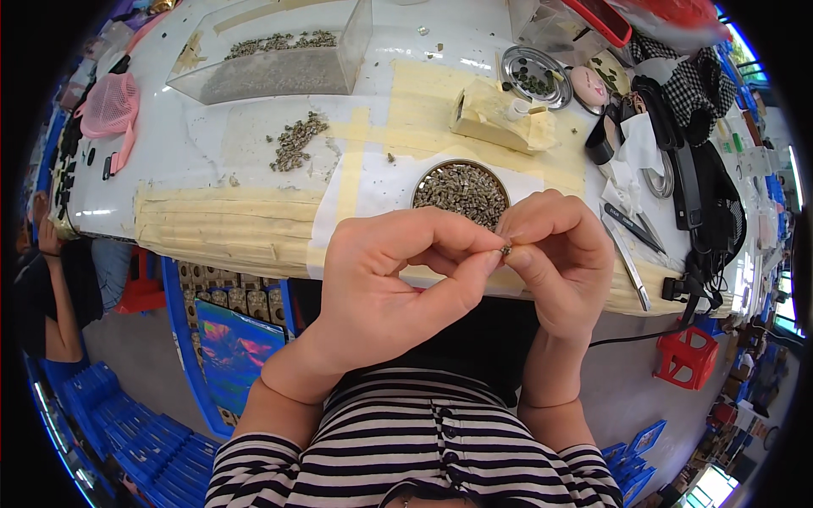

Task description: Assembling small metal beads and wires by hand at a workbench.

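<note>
My left hand (pixel 394 275) and my right hand (pixel 563 254) meet in front of my chest, thumb and forefinger of each pinched together. Between the fingertips is a tiny metallic piece (pixel 506 250), too small to name more exactly. Just beyond the hands stands a round dish (pixel 417 188) filled with many small metal parts (pixel 461 193); the fingers hide its near edge. A loose heap of similar small parts (pixel 298 142) lies on the table farther left.
A clear box (pixel 279 85) holding more small pieces stands at the far left. A taped block (pixel 500 118) sits behind the dish. Tweezers (pixel 633 227), black straps (pixel 684 186) and a round tin (pixel 538 78) crowd the right. A person's arm (pixel 58 296) shows at the left edge.
</note>
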Available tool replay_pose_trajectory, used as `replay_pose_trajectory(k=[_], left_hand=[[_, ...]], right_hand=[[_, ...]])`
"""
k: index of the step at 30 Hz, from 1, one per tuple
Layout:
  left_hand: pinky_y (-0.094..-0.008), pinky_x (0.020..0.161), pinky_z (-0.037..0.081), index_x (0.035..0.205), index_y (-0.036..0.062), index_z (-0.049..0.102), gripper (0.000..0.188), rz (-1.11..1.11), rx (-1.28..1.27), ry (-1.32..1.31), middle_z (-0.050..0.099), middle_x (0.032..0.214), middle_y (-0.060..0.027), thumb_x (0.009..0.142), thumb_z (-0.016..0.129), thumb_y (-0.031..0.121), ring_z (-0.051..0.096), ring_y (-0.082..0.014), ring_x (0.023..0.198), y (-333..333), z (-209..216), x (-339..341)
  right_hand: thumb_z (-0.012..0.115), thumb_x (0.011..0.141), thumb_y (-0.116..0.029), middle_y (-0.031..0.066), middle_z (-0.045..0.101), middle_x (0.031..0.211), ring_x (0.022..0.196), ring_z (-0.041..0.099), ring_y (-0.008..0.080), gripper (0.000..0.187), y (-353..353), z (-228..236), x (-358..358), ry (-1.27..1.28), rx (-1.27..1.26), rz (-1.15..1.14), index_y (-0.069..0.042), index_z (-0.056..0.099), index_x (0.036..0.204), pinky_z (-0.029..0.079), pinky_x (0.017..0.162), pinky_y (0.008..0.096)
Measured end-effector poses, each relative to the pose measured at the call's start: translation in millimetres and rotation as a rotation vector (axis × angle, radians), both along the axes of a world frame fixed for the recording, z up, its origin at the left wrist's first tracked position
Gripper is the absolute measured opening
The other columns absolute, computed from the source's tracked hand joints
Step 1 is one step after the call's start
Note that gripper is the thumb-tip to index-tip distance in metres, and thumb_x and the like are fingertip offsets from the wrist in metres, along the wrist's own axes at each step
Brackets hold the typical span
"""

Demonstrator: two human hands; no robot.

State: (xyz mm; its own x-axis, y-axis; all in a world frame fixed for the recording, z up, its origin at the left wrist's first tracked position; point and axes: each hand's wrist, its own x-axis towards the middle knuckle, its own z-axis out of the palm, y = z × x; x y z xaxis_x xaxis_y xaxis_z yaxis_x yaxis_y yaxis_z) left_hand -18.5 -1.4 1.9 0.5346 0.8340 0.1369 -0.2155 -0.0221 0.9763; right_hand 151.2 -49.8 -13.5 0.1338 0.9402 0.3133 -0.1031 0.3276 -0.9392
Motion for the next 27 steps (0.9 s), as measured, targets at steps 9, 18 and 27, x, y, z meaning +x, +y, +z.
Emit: replay_pose_trajectory(k=[9, 18, 27], left_hand=[[-0.0183, 0.064, 0.050, 0.092, -0.0057, 0.065, 0.012, -0.097, -0.254, -0.030, 0.066, 0.084, -0.0061, 0.082, 0.066, 0.001, 0.061, -0.0062, 0.071, 1.0, 3.3, -3.5], [-0.0224, 0.066, 0.054, 0.089, -0.0071, 0.064, 0.008, -0.065, -0.243, 0.012, 0.067, 0.078, -0.0108, 0.081, 0.063, -0.005, 0.064, -0.0118, 0.070, -0.8, 8.8, -2.8], [-0.0228, 0.066, 0.053, 0.088, -0.0072, 0.065, 0.008, -0.053, -0.180, 0.050, 0.067, 0.078, -0.0108, 0.080, 0.062, -0.006, 0.064, -0.0121, 0.070, -0.7, 7.7, -3.8]], right_hand=[[0.068, 0.076, 0.006, 0.0067, 0.061, 0.082, 0.077, 0.058, 0.0135, 0.012, 3.6, -5.0, 7.4, 0.101, -0.056, 0.140, 0.003, 0.061, 0.086, 0.046, 0.072, 0.0251], [0.065, 0.079, 0.007, 0.0077, 0.060, 0.084, 0.077, 0.058, 0.0120, 0.012, 1.4, -4.7, 2.6, 0.255, -0.110, 0.190, 0.004, 0.059, 0.089, 0.049, 0.070, 0.0239], [0.065, 0.079, 0.008, 0.0077, 0.060, 0.084, 0.076, 0.059, 0.0119, 0.011, 1.8, -4.4, 2.7, 0.250, -0.131, 0.191, 0.003, 0.058, 0.088, 0.050, 0.070, 0.0239]])
